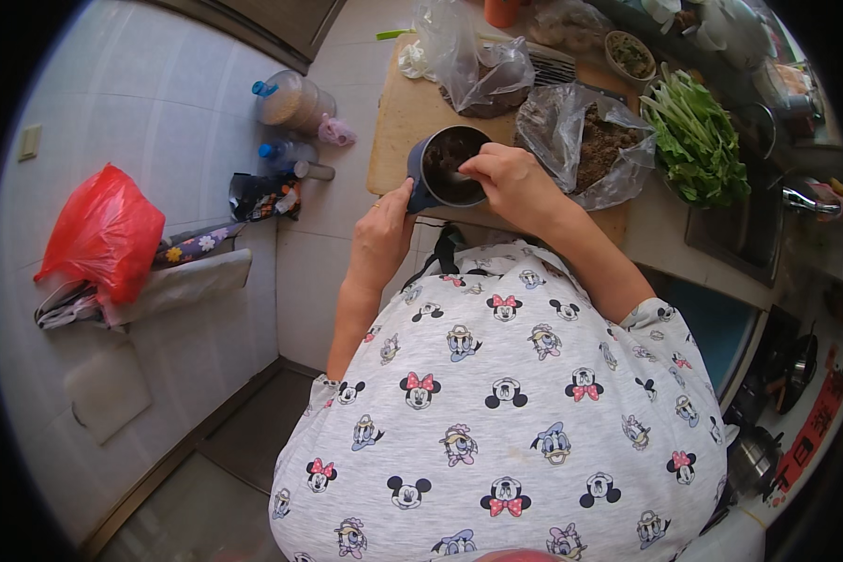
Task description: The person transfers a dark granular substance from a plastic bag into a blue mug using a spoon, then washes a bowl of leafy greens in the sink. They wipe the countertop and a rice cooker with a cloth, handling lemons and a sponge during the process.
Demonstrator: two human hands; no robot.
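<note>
My left hand (386, 221) grips the handle of a dark blue mug (416, 165) at the front edge of a wooden cutting board (402, 105). Dark brown matter coats the inside of the mug. My right hand (509, 175) pinches a utensil, perhaps a spoon, whose metal part dips into the mug; its tip is hard to make out. Right of the mug, an opened clear plastic bag (622, 172) holds brown crumbly matter (600, 147). Behind the mug lies another clear bag (509, 70) with dark brown matter.
Leafy greens (699, 140) fill a container beside the sink (737, 225) at right. A bowl of food (630, 56) stands behind them. An orange container (501, 11) is at the back. Plastic jugs (298, 104) stand left of the counter, and a red plastic bag (105, 232) hangs on the wall.
</note>
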